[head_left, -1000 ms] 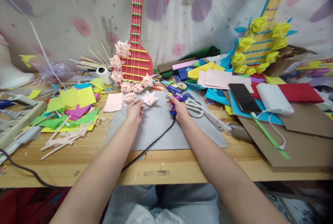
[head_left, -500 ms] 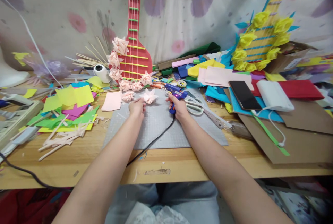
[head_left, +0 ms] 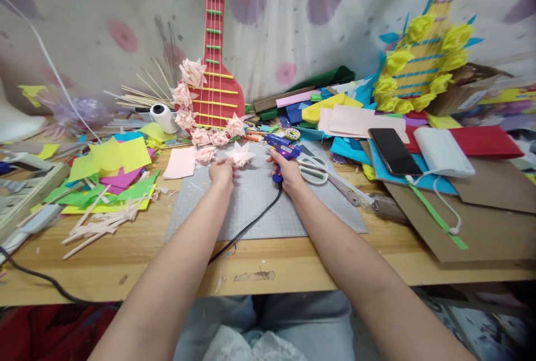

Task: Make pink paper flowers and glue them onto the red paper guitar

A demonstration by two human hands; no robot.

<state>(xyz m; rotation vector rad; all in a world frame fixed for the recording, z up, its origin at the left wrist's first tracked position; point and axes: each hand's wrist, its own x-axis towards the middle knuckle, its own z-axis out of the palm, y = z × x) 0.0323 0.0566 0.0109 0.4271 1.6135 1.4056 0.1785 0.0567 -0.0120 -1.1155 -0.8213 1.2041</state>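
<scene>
A blue hot glue gun [head_left: 285, 150] is gripped in my right hand [head_left: 287, 170], its nozzle pointing left and its black cord trailing down across the grey cutting mat [head_left: 268, 221]. My left hand [head_left: 221, 172] pinches a pale pink paper flower [head_left: 242, 154] at its left side, just left of the glue gun. Most of that hand's fingertips are hidden behind the hand. Behind it, a red paper guitar [head_left: 218, 93] stands upright, with several pink paper flowers [head_left: 193, 74] around its lower left edge. Another pink flower [head_left: 205, 154] lies close above my left hand.
Scissors [head_left: 313, 172] and a utility knife [head_left: 343, 190] lie right of my right hand. A pink paper square [head_left: 180, 162] and coloured scraps [head_left: 117, 157] are at left. Phone [head_left: 394, 151], power bank [head_left: 444, 152] and cardboard [head_left: 473, 232] fill the right. A yellow guitar [head_left: 425, 65] stands behind.
Hardly anything differs. My left hand has shifted very slightly to the right beside the flower; my right hand keeps the glue gun in the same place.
</scene>
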